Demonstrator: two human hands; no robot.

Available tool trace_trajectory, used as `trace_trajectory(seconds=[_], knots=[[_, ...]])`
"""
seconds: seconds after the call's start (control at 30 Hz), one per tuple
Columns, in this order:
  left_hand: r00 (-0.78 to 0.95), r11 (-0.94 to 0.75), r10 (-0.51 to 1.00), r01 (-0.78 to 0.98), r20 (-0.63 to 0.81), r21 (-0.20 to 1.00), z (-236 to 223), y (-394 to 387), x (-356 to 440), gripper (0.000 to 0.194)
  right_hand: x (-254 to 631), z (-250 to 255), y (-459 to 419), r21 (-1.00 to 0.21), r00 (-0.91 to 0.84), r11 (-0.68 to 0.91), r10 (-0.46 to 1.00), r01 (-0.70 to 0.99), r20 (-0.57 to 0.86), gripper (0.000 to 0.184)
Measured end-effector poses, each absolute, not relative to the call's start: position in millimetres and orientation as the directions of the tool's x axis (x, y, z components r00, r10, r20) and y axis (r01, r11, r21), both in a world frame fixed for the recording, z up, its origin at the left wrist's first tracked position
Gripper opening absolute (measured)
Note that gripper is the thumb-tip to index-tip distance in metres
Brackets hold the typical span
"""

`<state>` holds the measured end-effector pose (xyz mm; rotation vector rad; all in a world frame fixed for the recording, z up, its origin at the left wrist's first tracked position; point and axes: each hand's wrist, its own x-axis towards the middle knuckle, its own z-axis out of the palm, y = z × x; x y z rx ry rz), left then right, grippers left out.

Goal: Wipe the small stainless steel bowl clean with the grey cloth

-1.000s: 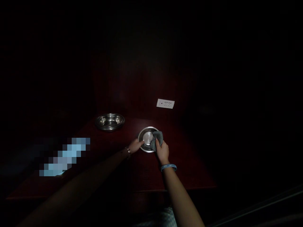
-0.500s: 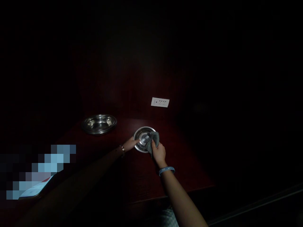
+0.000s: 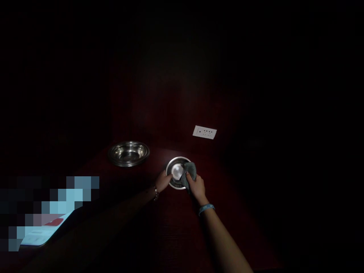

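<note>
A small steel bowl (image 3: 176, 171) lies on a dark red table (image 3: 170, 223) in very dim light. My left hand (image 3: 163, 181) grips the bowl's left rim and steadies it. My right hand (image 3: 195, 185) is closed on a grey cloth (image 3: 190, 172), pressed onto the bowl's right side. A blue band circles my right wrist and a bracelet my left.
A stack of larger steel bowls (image 3: 129, 153) sits on the table to the back left. A white socket plate (image 3: 204, 132) is on the dark wall behind. A lit, partly blurred flat object (image 3: 42, 231) lies at the lower left. Everything else is in darkness.
The cloth and my right hand have shifted slightly over the bowl's right side. My left hand keeps its hold on the rim. The view has shifted a little.
</note>
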<state>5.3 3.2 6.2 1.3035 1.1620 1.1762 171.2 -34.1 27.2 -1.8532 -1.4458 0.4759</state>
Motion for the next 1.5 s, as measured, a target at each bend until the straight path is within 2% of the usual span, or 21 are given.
trace_trajectory(seconds=[0.13,0.2,0.47,0.6,0.77,0.9,1.07,1.23,1.37,1.5], knots=[[0.095,-0.1,0.99,-0.02,0.102,0.995,4,7,5,0.035,168,26,-36,-0.711,0.333,-0.09,0.919,0.697,0.21,0.045],[0.12,-0.122,0.985,-0.034,0.125,0.992,1,9,5,0.033,168,24,-39,-0.733,0.345,-0.096,0.917,0.674,0.198,0.045],[0.142,-0.106,0.985,0.019,0.102,0.994,-6,10,3,0.033,171,21,-37,-0.802,0.349,-0.045,0.914,0.596,0.208,0.043],[0.163,-0.181,0.972,0.051,0.17,0.982,-3,6,3,0.033,170,19,-36,-0.827,0.359,0.007,0.899,0.562,0.252,0.044],[0.175,-0.216,0.963,0.035,0.207,0.976,3,0,3,0.038,173,18,-38,-0.826,0.359,0.042,0.887,0.562,0.289,0.045],[0.201,-0.191,0.962,0.024,0.182,0.981,2,-1,4,0.036,175,19,-43,-0.827,0.364,0.052,0.881,0.56,0.302,0.045],[0.196,-0.142,0.971,0.019,0.135,0.99,1,-1,4,0.033,174,22,-53,-0.774,0.348,0.047,0.875,0.632,0.337,0.047],[0.203,-0.155,0.968,0.03,0.146,0.988,0,-2,4,0.034,174,26,-59,-0.721,0.366,-0.037,0.879,0.692,0.306,0.044],[0.199,-0.104,0.975,-0.006,0.103,0.995,-4,0,6,0.034,173,30,-61,-0.662,0.381,-0.11,0.881,0.741,0.28,0.044],[0.194,-0.106,0.976,0.01,0.102,0.994,-7,0,5,0.033,173,31,-63,-0.652,0.394,-0.116,0.87,0.749,0.297,0.044]])
